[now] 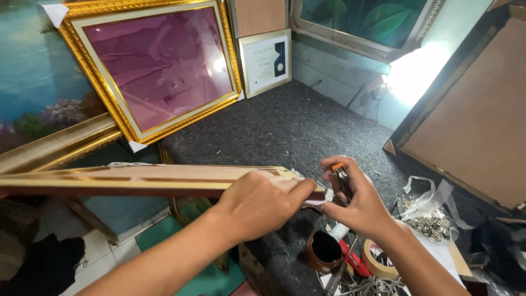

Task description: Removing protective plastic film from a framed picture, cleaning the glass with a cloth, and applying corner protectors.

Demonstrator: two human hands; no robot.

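Note:
My left hand [262, 204] lies on the near end of a long gold and brown frame moulding [126, 181] and pins it down on the dark felt-covered table [285, 126]. My right hand [353, 200] grips a small tool with an orange tip [341, 174], held upright right at the moulding's end. A small white strip [318, 201] sits between the thumbs of both hands. The tool's lower part is hidden in my palm.
A large gold frame with purple glass [156, 66] leans at the back left, a small white framed certificate [267, 61] beside it. A brown backing board [476, 115] leans at right. Tape rolls [324, 251] [379, 262] and a dish of metal bits [430, 222] lie near my right wrist.

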